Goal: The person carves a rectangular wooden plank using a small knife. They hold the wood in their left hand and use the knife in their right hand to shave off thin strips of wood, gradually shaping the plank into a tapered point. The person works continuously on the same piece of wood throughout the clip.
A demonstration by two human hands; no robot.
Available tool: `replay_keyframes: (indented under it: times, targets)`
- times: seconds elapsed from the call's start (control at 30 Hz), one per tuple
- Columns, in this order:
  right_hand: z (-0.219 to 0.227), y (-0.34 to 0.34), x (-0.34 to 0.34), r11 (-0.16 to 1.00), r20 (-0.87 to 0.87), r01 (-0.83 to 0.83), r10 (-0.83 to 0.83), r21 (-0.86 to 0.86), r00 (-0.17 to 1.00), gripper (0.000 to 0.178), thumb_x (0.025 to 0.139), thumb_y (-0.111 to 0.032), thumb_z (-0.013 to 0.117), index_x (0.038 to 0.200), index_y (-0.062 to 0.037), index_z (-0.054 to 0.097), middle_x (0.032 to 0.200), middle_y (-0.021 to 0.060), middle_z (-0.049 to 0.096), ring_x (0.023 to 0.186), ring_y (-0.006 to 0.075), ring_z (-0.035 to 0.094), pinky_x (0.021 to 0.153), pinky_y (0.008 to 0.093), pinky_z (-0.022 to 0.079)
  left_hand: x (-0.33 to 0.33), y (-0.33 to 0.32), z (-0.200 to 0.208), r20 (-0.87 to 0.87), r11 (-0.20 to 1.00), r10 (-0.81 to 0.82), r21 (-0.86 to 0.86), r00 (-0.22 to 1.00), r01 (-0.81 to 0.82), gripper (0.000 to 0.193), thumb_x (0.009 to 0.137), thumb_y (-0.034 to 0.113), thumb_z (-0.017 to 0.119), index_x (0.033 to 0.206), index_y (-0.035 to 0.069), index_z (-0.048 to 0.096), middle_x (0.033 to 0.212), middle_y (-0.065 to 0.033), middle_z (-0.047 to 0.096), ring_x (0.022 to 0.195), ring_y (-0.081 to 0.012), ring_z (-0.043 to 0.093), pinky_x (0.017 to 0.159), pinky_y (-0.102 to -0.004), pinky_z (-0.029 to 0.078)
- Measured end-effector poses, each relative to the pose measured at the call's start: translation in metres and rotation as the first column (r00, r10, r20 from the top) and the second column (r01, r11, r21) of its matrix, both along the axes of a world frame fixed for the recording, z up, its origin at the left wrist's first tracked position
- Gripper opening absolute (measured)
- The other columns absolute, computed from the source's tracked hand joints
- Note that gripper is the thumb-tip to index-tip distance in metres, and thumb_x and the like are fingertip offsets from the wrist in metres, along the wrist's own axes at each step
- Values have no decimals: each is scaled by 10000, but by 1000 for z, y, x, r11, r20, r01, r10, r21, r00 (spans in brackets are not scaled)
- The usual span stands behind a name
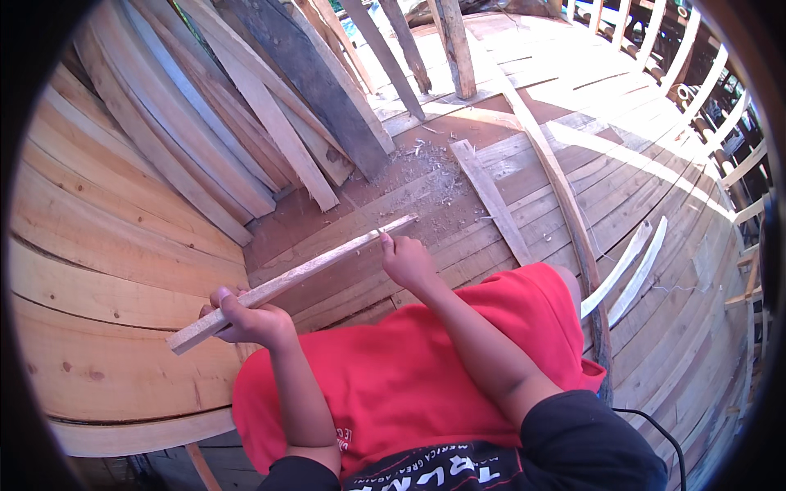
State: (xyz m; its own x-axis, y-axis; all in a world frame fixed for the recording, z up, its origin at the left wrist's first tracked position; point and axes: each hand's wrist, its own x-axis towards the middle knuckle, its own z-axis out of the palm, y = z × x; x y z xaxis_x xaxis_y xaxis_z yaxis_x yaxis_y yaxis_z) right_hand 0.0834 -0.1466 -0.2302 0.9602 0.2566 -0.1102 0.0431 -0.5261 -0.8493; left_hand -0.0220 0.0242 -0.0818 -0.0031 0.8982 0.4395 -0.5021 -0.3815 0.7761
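Head view: a stick [311, 266] is held aslant just beyond the red shorts [401, 344], its thick end off to the left of them and its narrow, paler end pointing away from them to the right. The left hand [246, 317], at the left front edge of the shorts, is wrapped around the stick near the thick end, thumb laid along the top. The right hand [407, 260], ahead of the middle of the shorts, has its fingers curled and its thumb against the stick close to the narrow end; whether it grips the stick itself or something small hidden there, I cannot tell.

A dark shirt [589, 442] shows behind the shorts. Left of them are broad, knotty planks [106, 319]. Farther ahead on that side, boards [164, 98] lean in a row, with a wide dark timber [319, 82] at their right end. Shavings [434, 176] lie scattered on the floor [688, 352] straight ahead of the shorts. A short board [491, 196] lies ahead of their right part, one end near them, and a long batten [548, 155] bends past their right side. Two pale curved strips [618, 270] lie to the right of the shorts, beyond the batten. A black cable [667, 438] loops behind these, right of the shorts. Upright posts [454, 49] stand far ahead of the shorts, and curved ribs [688, 49] line the far right, partly in glare.
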Motion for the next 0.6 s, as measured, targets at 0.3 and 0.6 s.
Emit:
replay_keyframes:
  times: [0.3, 0.6]
  targets:
    - [-16, -1, 5, 998, 36, 52, -50, -28, 998, 535, 1010, -429, 396, 848, 3, 667, 813, 280, 655, 835, 481, 636, 744, 558, 498, -3, 16, -13, -1, 997, -75, -26, 997, 75, 412, 844, 182, 664, 1057, 47, 339, 840, -51, 447, 723, -127, 470, 591, -292, 430]
    - [-37, -2, 10, 994, -16, 68, -70, -83, 997, 586, 1009, -436, 396, 895, 65, 677, 857, 316, 663, 873, 512, 638, 821, 558, 505, 7, -4, -1, 51, 999, 21, -32, 998, -19, 569, 845, 271, 761, 1193, -5, 405, 996, -95, 509, 925, -189, 539, 800, -358, 505]
